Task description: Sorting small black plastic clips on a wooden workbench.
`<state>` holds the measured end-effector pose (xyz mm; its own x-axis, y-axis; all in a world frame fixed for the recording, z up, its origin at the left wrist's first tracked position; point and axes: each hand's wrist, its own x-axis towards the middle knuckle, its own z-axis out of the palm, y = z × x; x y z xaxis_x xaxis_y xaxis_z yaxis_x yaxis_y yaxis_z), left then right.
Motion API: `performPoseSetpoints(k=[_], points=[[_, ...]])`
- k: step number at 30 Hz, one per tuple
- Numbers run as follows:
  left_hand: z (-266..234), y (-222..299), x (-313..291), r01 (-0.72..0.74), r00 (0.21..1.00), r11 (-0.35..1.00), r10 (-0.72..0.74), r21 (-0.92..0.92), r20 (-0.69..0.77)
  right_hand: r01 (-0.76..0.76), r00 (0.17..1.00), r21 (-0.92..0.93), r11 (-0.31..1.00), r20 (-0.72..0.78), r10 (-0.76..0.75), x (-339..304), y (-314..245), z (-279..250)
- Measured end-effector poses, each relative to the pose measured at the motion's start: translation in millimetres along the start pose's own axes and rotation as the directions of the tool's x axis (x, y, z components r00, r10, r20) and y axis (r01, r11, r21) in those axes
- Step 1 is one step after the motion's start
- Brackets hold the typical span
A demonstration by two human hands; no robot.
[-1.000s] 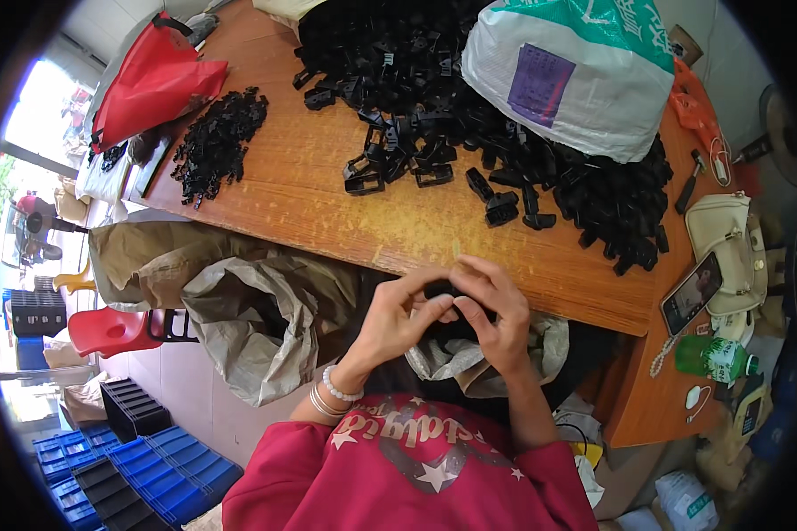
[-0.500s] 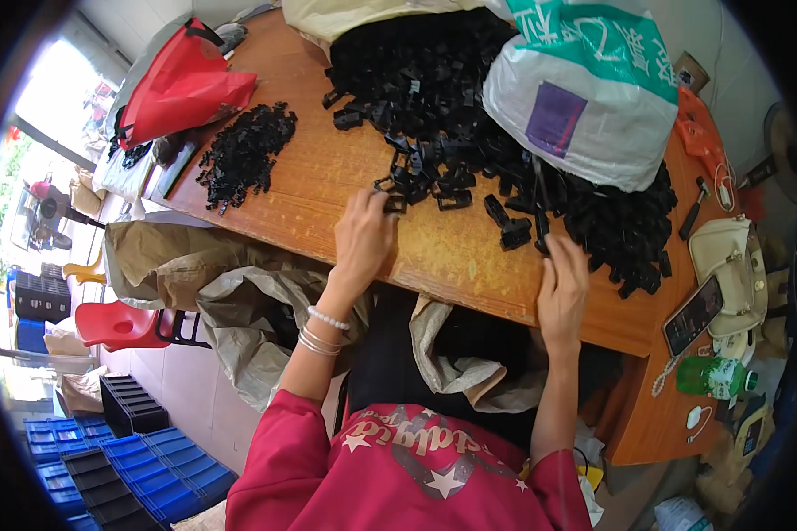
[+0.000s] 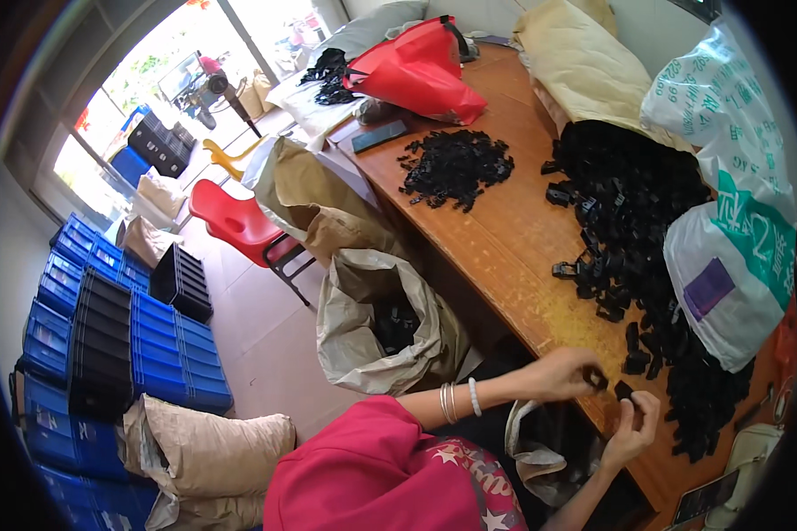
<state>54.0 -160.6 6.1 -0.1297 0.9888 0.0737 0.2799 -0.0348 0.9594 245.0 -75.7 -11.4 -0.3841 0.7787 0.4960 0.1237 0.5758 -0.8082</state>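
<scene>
Above the front edge of the wooden table (image 3: pixel 496 265), my left hand (image 3: pixel 562 373) closes its fingers round a small black plastic part (image 3: pixel 597 379). Close by, my right hand (image 3: pixel 638 419) pinches another black plastic piece (image 3: pixel 624 389) between thumb and finger. The two pieces are near each other but appear apart; their exact shape is too small to make out. Beyond my hands spreads a large heap of black plastic parts (image 3: pixel 629 190), partly under a white and green woven sack (image 3: pixel 731 265). A smaller pile of finer black parts (image 3: pixel 459 168) lies farther left.
An open sack (image 3: pixel 363 354) with black parts inside stands on the floor left of the table. A red bag (image 3: pixel 425 71) and a dark phone (image 3: pixel 379 136) lie at the far end. A red chair (image 3: pixel 230 221) and blue crates (image 3: pixel 164 354) stand to the left.
The view has swung to the left. My hands, spread over the heap's near side before, have come together at the table edge, each with a black part in its fingers.
</scene>
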Motion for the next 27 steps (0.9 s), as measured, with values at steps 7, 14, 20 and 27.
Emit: performPoseSetpoints(k=[7, 14, 20, 27], points=[[18, 2, -7, 0.177, 0.983, 0.823, -0.124, -0.539, 0.132, 0.003, 0.994, 0.023, 1.0, 0.111, -0.006, -9, -22, 10], [17, 6, -8, 0.198, 0.978, 0.839, -0.138, -0.507, 0.154, 0.006, 0.98, 0.017, 1.0, 0.198, -0.009, -16, -17, 5], [24, 10, -20, -0.19, 0.978, 0.982, 0.189, -0.006, -0.088, -0.402, 0.912, 0.277, 0.872, 0.209, 0.354, -27, -18, 21], [-31, -31, 11, -0.136, 0.914, 0.89, 0.283, 0.436, -0.291, -0.271, 0.892, -0.016, 0.963, 0.372, 0.257, -14, -28, -8]])
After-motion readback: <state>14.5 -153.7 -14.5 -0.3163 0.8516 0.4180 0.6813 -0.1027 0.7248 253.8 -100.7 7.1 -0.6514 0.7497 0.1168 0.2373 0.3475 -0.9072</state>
